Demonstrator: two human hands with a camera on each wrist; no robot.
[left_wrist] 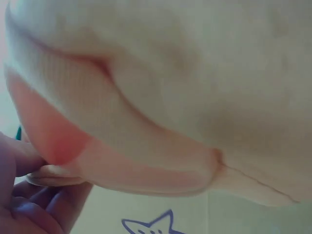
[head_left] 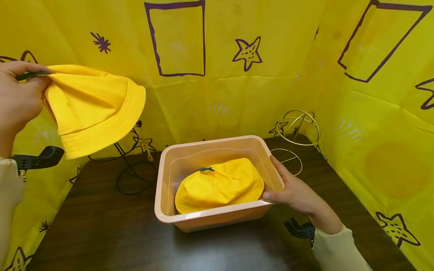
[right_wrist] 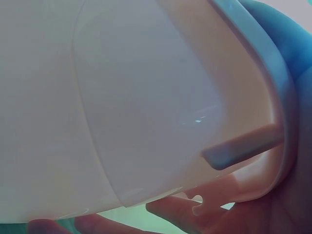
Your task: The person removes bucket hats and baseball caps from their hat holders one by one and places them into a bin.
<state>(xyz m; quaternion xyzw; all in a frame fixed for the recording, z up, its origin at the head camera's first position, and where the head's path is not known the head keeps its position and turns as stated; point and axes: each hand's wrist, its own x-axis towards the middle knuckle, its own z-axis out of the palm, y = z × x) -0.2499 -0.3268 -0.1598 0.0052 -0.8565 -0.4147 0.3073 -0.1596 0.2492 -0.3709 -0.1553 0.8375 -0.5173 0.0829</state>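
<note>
Up and well to the left of the tub (head_left: pixel 217 218), the left hand (head_left: pixel 17 98) pinched a yellow hat (head_left: pixel 93 109) by its crown, brim hanging toward the tub. That hand was the nearer to this hat. Against the tub's right wall, the right hand (head_left: pixel 295 192) lay with thumb curled over the rim and fingers under it. Inside the tub sat a second yellow hat (head_left: pixel 220 184), its long axis running left to right.

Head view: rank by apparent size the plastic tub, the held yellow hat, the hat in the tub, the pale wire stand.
1. plastic tub
2. held yellow hat, though it is nearer the camera, so unsure
3. hat in the tub, partly hidden by the rim
4. pale wire stand
</note>
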